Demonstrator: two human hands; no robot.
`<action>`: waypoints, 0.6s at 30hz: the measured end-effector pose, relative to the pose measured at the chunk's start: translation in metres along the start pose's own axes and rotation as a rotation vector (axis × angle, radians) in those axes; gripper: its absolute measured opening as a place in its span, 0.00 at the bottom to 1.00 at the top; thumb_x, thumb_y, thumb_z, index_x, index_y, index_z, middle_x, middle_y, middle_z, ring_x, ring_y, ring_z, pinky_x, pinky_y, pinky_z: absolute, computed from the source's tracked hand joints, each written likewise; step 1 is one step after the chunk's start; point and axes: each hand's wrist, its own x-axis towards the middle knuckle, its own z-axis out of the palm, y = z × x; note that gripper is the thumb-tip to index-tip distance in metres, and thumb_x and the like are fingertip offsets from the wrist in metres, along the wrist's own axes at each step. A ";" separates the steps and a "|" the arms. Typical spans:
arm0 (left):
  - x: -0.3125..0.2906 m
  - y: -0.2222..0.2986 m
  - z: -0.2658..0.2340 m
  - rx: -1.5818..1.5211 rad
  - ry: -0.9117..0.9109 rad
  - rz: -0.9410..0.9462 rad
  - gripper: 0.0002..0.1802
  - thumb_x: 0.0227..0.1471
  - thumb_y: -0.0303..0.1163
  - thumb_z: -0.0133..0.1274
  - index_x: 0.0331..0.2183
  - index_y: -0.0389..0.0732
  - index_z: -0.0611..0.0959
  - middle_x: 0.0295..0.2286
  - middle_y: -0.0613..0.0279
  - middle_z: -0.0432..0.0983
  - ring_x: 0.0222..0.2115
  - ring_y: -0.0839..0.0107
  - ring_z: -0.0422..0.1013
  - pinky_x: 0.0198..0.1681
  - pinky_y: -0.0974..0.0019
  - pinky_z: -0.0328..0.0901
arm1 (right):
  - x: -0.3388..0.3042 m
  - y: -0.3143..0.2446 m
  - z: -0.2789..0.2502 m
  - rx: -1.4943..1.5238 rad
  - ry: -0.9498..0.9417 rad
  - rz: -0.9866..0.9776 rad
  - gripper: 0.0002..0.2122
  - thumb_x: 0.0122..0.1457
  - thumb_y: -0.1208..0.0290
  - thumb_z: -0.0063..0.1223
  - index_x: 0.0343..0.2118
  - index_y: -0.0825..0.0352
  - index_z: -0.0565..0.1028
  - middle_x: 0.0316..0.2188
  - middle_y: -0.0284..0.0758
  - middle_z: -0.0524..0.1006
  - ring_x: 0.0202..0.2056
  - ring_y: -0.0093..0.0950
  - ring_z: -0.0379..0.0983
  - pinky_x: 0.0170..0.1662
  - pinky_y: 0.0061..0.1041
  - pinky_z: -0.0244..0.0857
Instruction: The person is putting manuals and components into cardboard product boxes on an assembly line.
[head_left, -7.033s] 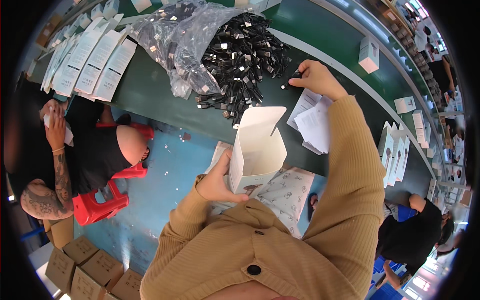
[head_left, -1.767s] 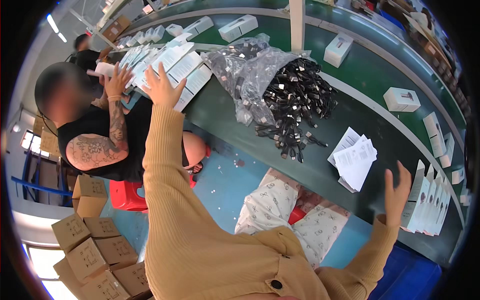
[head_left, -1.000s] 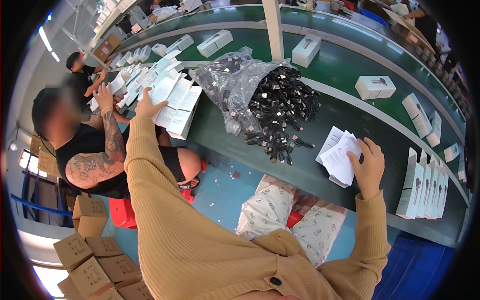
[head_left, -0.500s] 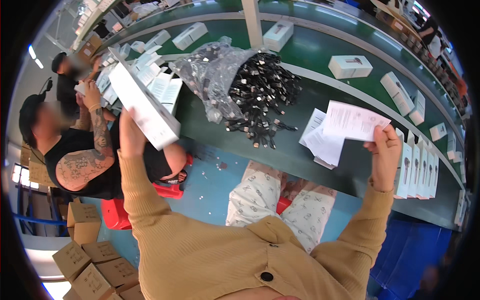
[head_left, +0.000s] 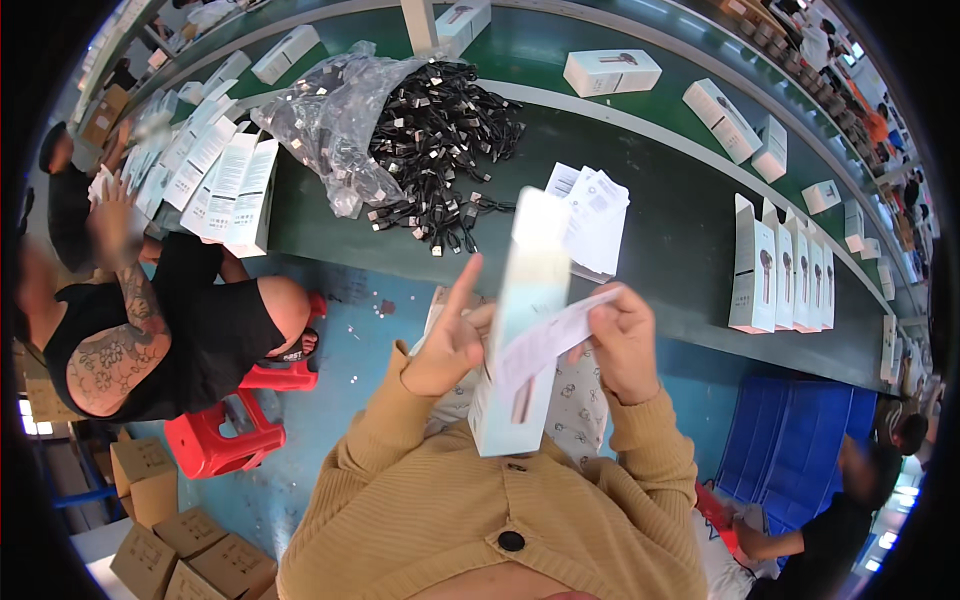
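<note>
In front of my chest, a tall white box (head_left: pixel 520 400) with a product picture stands tilted in the air, its long flap raised at the top. My left hand (head_left: pixel 445 345) grips it from the left side; the index finger sticks out while the other fingers are partly hidden behind the box. A printed paper leaflet (head_left: pixel 545 345) is pinched between the thumb and fingers of my right hand (head_left: pixel 622 345), and it crosses the front of the box. On the bench just beyond lies a stack of similar leaflets (head_left: pixel 597 225).
A heap of black USB cables (head_left: pixel 440 140) spills from a clear plastic bag (head_left: pixel 335 130) on the green bench (head_left: pixel 680 240). Upright boxes (head_left: pixel 755 265) stand in a row at right; open boxes (head_left: pixel 235 185) lie at left. A co-worker (head_left: pixel 120 340) sits nearby, beside a red stool (head_left: pixel 225 435).
My left hand has brought the box from the far left to my middle. My right hand has carried the leaflet inward from the stack to the box. The view has shifted rightward.
</note>
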 end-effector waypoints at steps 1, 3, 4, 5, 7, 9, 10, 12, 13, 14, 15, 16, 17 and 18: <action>-0.003 -0.004 0.000 -0.023 -0.054 -0.022 0.64 0.44 0.47 0.65 0.64 0.50 0.34 0.53 0.50 0.64 0.54 0.60 0.63 0.56 0.58 0.58 | -0.002 -0.006 0.000 -0.054 0.047 -0.037 0.08 0.62 0.70 0.49 0.36 0.69 0.67 0.30 0.38 0.77 0.31 0.26 0.75 0.33 0.22 0.69; -0.003 -0.031 0.013 -0.228 -0.006 -0.181 0.62 0.42 0.48 0.66 0.64 0.45 0.41 0.52 0.54 0.65 0.54 0.62 0.62 0.57 0.60 0.56 | -0.004 -0.011 0.016 -0.027 0.101 -0.096 0.08 0.61 0.70 0.50 0.36 0.70 0.68 0.26 0.32 0.75 0.28 0.22 0.73 0.30 0.19 0.67; -0.007 -0.026 0.027 -0.092 -0.118 -0.093 0.59 0.42 0.47 0.66 0.63 0.43 0.45 0.53 0.55 0.64 0.54 0.64 0.61 0.57 0.60 0.56 | -0.005 -0.009 0.022 -0.064 0.117 -0.131 0.08 0.61 0.71 0.51 0.36 0.70 0.68 0.25 0.30 0.74 0.26 0.20 0.71 0.29 0.18 0.66; -0.010 -0.023 0.035 0.047 -0.226 0.005 0.57 0.42 0.45 0.66 0.63 0.40 0.49 0.53 0.57 0.64 0.55 0.65 0.60 0.57 0.61 0.55 | -0.004 -0.008 0.026 -0.101 0.123 -0.167 0.08 0.61 0.71 0.52 0.36 0.69 0.69 0.24 0.29 0.72 0.25 0.18 0.69 0.27 0.17 0.64; -0.015 -0.026 0.028 0.032 -0.177 -0.051 0.53 0.39 0.40 0.69 0.60 0.38 0.56 0.53 0.60 0.62 0.55 0.67 0.58 0.56 0.62 0.56 | -0.005 -0.010 0.022 -0.108 0.137 -0.199 0.07 0.60 0.71 0.53 0.35 0.69 0.70 0.25 0.28 0.73 0.23 0.15 0.66 0.25 0.16 0.61; -0.015 -0.018 0.011 0.303 -0.210 -0.070 0.56 0.35 0.36 0.71 0.60 0.39 0.55 0.53 0.60 0.63 0.55 0.67 0.59 0.56 0.61 0.57 | -0.007 -0.027 0.007 -0.251 0.162 -0.365 0.05 0.60 0.77 0.51 0.37 0.73 0.71 0.27 0.37 0.77 0.24 0.23 0.74 0.28 0.20 0.69; -0.014 -0.015 0.008 0.298 -0.211 -0.072 0.56 0.35 0.36 0.71 0.60 0.39 0.55 0.53 0.60 0.63 0.55 0.67 0.59 0.56 0.61 0.57 | -0.007 -0.041 0.000 -0.302 0.206 -0.399 0.05 0.60 0.77 0.51 0.36 0.73 0.72 0.27 0.37 0.77 0.23 0.23 0.74 0.28 0.20 0.69; -0.015 -0.006 0.005 0.419 -0.046 -0.106 0.60 0.30 0.35 0.73 0.60 0.40 0.55 0.53 0.59 0.64 0.53 0.66 0.62 0.55 0.60 0.59 | -0.009 -0.069 -0.006 -0.449 0.282 -0.465 0.05 0.58 0.78 0.52 0.35 0.72 0.74 0.26 0.37 0.77 0.23 0.23 0.74 0.26 0.19 0.68; -0.013 -0.004 0.003 0.414 -0.045 -0.111 0.60 0.30 0.35 0.73 0.60 0.40 0.55 0.53 0.59 0.64 0.53 0.66 0.62 0.55 0.60 0.59 | -0.009 -0.081 -0.007 -0.552 0.314 -0.502 0.05 0.57 0.78 0.53 0.35 0.72 0.75 0.26 0.37 0.78 0.23 0.22 0.75 0.25 0.18 0.67; -0.010 -0.001 0.001 0.502 -0.048 -0.117 0.61 0.28 0.36 0.74 0.60 0.40 0.55 0.52 0.59 0.64 0.52 0.66 0.63 0.54 0.60 0.60 | -0.008 -0.093 -0.005 -0.551 0.315 -0.498 0.05 0.57 0.78 0.53 0.35 0.72 0.75 0.26 0.37 0.78 0.23 0.22 0.75 0.25 0.18 0.67; -0.007 0.001 -0.001 0.589 -0.049 -0.122 0.63 0.27 0.37 0.75 0.61 0.40 0.54 0.52 0.58 0.65 0.52 0.65 0.65 0.54 0.59 0.60 | -0.005 -0.104 -0.002 -0.815 0.189 -0.532 0.06 0.54 0.80 0.55 0.35 0.72 0.76 0.26 0.37 0.78 0.23 0.24 0.75 0.24 0.19 0.67; -0.006 0.002 0.000 0.615 -0.041 -0.096 0.63 0.26 0.38 0.75 0.60 0.39 0.55 0.52 0.57 0.66 0.51 0.65 0.65 0.54 0.60 0.61 | -0.001 -0.112 0.000 -1.075 0.055 -0.560 0.07 0.50 0.82 0.57 0.34 0.71 0.76 0.26 0.37 0.79 0.23 0.25 0.76 0.24 0.19 0.68; -0.004 0.005 0.001 0.614 -0.037 -0.098 0.63 0.26 0.38 0.75 0.60 0.39 0.55 0.52 0.57 0.66 0.51 0.65 0.65 0.54 0.60 0.61 | 0.008 -0.114 0.003 -1.073 0.052 -0.557 0.07 0.50 0.82 0.57 0.34 0.71 0.76 0.26 0.37 0.79 0.23 0.25 0.76 0.24 0.19 0.68; -0.003 0.008 0.004 0.647 -0.038 -0.134 0.63 0.26 0.38 0.75 0.60 0.39 0.55 0.51 0.56 0.66 0.51 0.65 0.65 0.54 0.59 0.61 | 0.018 -0.115 0.008 -1.224 -0.134 -0.669 0.10 0.46 0.83 0.58 0.34 0.70 0.77 0.26 0.38 0.79 0.22 0.27 0.76 0.24 0.20 0.68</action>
